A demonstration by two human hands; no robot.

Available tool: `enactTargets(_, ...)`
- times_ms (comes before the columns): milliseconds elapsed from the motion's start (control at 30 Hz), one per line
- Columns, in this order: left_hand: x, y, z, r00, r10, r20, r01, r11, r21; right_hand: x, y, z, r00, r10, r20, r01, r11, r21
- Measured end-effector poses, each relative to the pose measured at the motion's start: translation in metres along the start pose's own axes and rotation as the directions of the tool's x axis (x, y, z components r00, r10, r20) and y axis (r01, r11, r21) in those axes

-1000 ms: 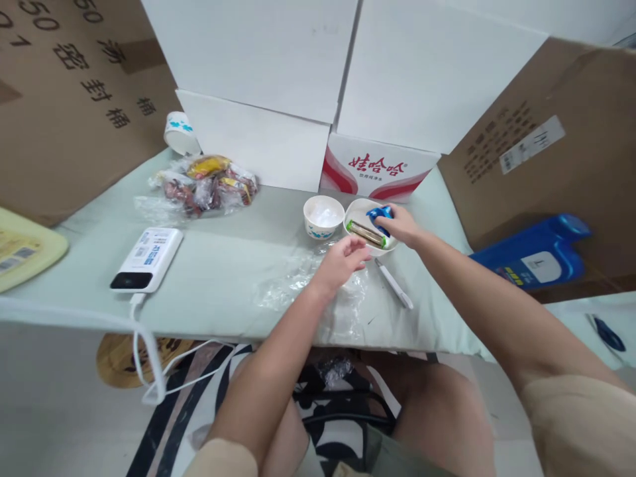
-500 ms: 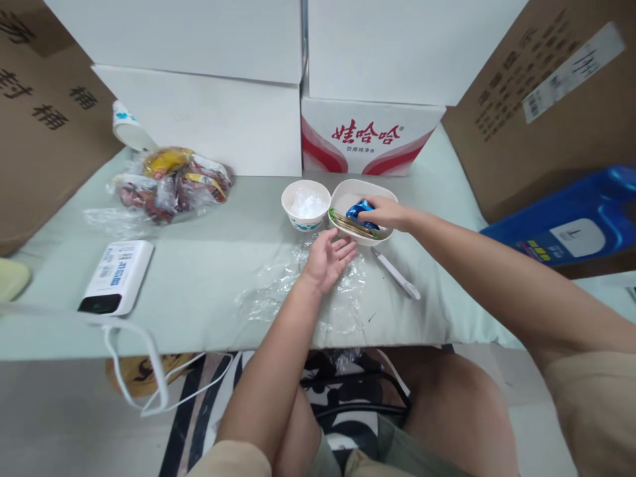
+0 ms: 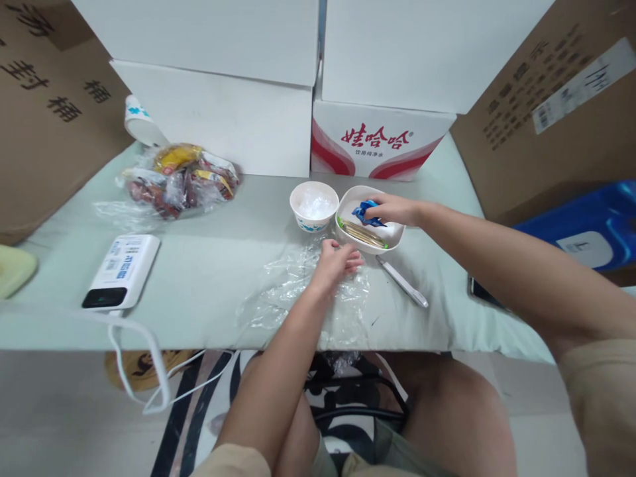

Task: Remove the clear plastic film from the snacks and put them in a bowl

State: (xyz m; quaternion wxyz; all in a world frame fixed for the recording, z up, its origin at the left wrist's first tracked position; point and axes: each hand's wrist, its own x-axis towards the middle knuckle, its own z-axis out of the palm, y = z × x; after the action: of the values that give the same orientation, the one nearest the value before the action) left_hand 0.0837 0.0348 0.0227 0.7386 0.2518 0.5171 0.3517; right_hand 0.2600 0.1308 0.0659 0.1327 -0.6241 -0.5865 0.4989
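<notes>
My right hand (image 3: 390,209) is inside a white oval dish (image 3: 397,242), its fingers closed on a crinkled blue wrapper (image 3: 365,212). In the front of the dish lies a bundle of thin wooden sticks (image 3: 362,233) with green bits at both ends. My left hand (image 3: 338,258) hovers just in front of the dish, fingers apart, holding nothing, above a crumpled clear plastic wrap (image 3: 288,285) on the table. Left of the dish stands a white paper bowl (image 3: 314,207) with clear plastic inside. A white-handled utility knife (image 3: 403,281) lies before the dish.
A clear bag of packaged snacks (image 3: 181,182) lies at the back left, near a tipped paper cup (image 3: 142,120). A white power bank (image 3: 122,271) with a cable rests at left. Cartons (image 3: 382,139) wall the back; a blue pack (image 3: 591,232) stands at right.
My left hand has turned from palm up to palm down beside the dish. The blue wrapper stays in my right hand, and more of the stick bundle shows. The whole view has shifted slightly.
</notes>
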Motion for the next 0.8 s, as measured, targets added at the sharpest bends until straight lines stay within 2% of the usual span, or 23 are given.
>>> enactTargets(133, 0.002, -0.005, 0.009, 0.999, 0.039, -0.022, -0.037, 0.995, 0.089, -0.003, 0.004, 0.005, 0.998, 0.023, 0.051, -0.032, 0.983, 0.182)
enactTargets(267, 0.008, -0.01, 0.016, 0.999, 0.032, -0.025, -0.029, 0.996, 0.08, -0.006, 0.005, 0.009, 0.983, 0.098, 0.158, -0.121, 0.982, 0.142)
enactTargets(367, 0.014, -0.015, 0.016, 0.997, 0.062, -0.038, -0.057, 0.989, 0.139, -0.008, 0.005, 0.011, 0.968, 0.133, 0.212, -0.154, 0.984, 0.085)
enactTargets(567, 0.022, -0.024, 0.014, 0.991, 0.128, -0.048, -0.115, 0.971, 0.209, -0.009, 0.012, 0.014, 0.976, 0.103, 0.19, -0.12, 0.989, 0.084)
enactTargets(700, 0.021, -0.024, 0.014, 0.992, 0.114, -0.05, -0.1, 0.97, 0.222, -0.012, 0.013, 0.016, 0.977, 0.094, 0.19, -0.12, 0.984, 0.131)
enactTargets(800, 0.017, -0.021, 0.016, 0.995, 0.094, -0.037, -0.083, 0.97, 0.231, -0.014, 0.011, 0.019, 0.985, 0.074, 0.155, -0.09, 0.991, 0.094)
